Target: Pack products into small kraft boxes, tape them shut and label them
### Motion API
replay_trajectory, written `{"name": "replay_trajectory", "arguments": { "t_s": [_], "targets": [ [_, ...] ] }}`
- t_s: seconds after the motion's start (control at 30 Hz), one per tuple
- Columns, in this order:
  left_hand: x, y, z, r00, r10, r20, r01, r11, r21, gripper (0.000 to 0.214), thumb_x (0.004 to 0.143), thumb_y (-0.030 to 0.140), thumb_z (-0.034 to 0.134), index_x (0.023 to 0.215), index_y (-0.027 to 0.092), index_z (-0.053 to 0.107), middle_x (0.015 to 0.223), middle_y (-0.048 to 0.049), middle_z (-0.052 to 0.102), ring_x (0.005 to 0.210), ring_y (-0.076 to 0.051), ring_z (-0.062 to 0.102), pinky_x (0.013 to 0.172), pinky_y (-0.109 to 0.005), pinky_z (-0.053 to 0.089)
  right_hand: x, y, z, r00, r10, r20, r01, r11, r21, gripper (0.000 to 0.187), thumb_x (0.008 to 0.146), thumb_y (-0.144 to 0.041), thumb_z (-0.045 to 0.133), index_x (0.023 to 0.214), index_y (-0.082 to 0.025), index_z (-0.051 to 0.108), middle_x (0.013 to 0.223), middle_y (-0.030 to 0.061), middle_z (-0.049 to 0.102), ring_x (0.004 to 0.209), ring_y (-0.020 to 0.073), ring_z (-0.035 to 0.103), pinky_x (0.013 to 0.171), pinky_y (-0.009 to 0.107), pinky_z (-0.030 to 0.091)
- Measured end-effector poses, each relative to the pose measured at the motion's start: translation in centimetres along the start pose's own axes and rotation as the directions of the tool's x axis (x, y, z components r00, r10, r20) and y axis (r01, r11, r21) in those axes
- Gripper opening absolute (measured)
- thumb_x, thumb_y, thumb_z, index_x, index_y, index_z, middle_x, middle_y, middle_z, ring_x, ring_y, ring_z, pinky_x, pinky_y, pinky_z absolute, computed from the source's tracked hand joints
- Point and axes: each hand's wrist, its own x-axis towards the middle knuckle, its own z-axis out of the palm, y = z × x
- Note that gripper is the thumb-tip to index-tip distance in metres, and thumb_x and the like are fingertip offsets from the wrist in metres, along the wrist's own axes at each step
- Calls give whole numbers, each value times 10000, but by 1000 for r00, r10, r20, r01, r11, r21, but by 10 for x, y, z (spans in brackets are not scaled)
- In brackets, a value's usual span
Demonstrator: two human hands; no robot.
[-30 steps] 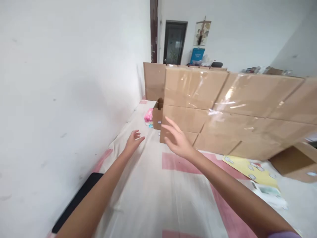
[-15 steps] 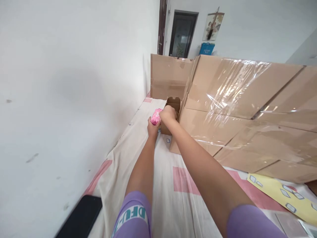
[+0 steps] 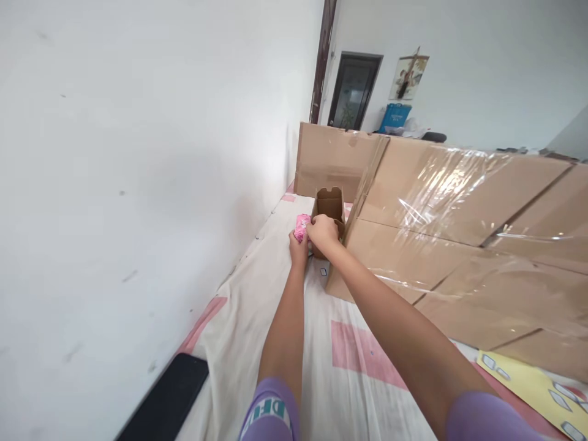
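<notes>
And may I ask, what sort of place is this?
Probably a room in a home, though I cannot be certain: a dark door and a hanging picture show beyond the cardboard panels, and a pink-and-white cloth lies along the wall.

Counted in view: hands, two, namely one left hand [image 3: 299, 247] and one right hand [image 3: 324, 231]; pink packet [image 3: 302, 224], one; open cardboard box [image 3: 329, 201], one; black phone [image 3: 165, 398], one; yellow sheet [image 3: 528, 383], one; dark door [image 3: 354, 92], one; wall hanging [image 3: 410, 76], one; blue container [image 3: 395, 115], one. Small items [image 3: 519, 150] beyond the cardboard screen [image 3: 422, 257]: too indistinct to count.
</notes>
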Motion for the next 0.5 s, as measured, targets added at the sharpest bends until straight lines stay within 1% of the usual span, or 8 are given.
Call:
{"name": "replay_trajectory", "arguments": {
  "t_s": [0.13,0.23,0.37,0.5],
  "targets": [
    [-6,24,-25,997,-3,-78,6,999,35,411,957,423,602,1295,189,585,1293,-105,623,1115,-234,636,951,-469,557,-11,-9,-10,996,-91,-25,91,996,5,192,864,-288,603,875,-175,758,1004,178,765,1003,315,709,818,353,514],
    [-14,34,-40,992,-43,-115,50,997,65,416,952,423,611,1296,190,584,1304,-106,616,1131,-240,630,961,-477,551,-20,-12,-14,990,-135,-35,135,991,18,198,855,-275,591,848,-170,758,976,173,767,984,302,711,793,327,501],
    [-24,31,-43,985,-109,-136,118,991,67,440,948,428,614,1315,188,572,1331,-112,601,1152,-250,621,971,-489,546,-29,-6,-10,989,-146,-21,147,989,24,224,869,-286,580,861,-163,767,944,163,770,963,285,721,767,298,491],
    [-27,19,-43,988,-129,-90,135,989,56,461,936,421,635,1334,201,561,1357,-111,586,1180,-260,611,980,-490,542,-30,2,-1,995,-102,9,102,994,26,215,851,-286,618,919,-161,779,969,158,777,968,286,728,769,300,506]
  ]
}}
